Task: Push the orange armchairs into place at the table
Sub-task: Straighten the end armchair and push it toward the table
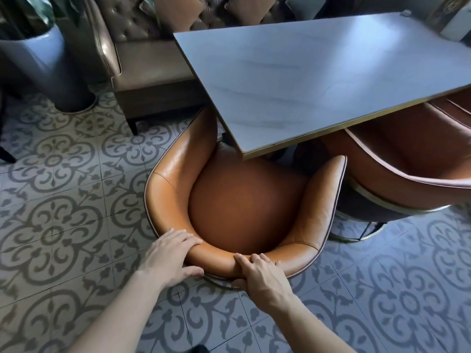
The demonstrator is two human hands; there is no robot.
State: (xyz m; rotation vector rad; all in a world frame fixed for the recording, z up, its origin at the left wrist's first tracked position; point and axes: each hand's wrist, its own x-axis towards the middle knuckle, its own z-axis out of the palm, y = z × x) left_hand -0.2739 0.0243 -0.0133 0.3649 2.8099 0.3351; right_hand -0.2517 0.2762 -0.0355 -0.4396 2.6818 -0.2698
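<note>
Both hands are on the curved top of the near armchair's point(244, 200) back: the left hand point(170, 256) lies with fingers spread over the rim and thumb down the outside, more resting than clamped, while the right hand point(262, 273) is closed around the rim, fingers over the top and thumb beneath. This looks like the push on the first chair, partway done. Its front already sits under the corner of the desk point(318, 80), but it stands skewed, with its left arm past the desk's end. The next move likely calls for a forward shove with a slight turn and shift to the right, minding the desk corner above the seat. A second armchair point(407, 161) stands just beside on the right, tucked partly under the desk. The floor point(56, 200) is patterned tile. Beyond the desk are a brown tufted sofa point(147, 64) and a grey planter point(48, 62).
</note>
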